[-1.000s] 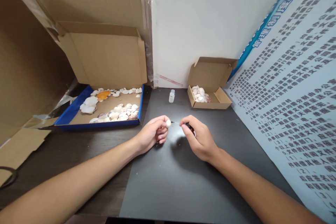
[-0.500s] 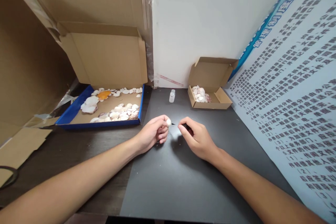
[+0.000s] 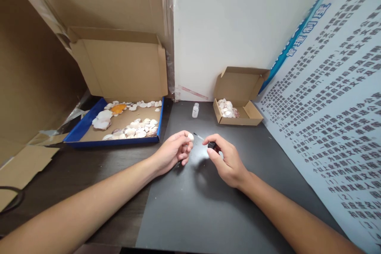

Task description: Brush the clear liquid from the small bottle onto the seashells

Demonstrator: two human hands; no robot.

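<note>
Above the tabletop [image 3: 119, 222], the left hand [image 3: 175, 151] pinches a shell [image 3: 191, 137] between fingers; the brush [image 3: 211, 145] clamped in the right hand [image 3: 228, 162] slants up-left, tip just beside it.

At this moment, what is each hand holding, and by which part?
The left hand pinches a pale shell by the side nearest that hand. The right hand holds a thin brush by its black cap.
</note>
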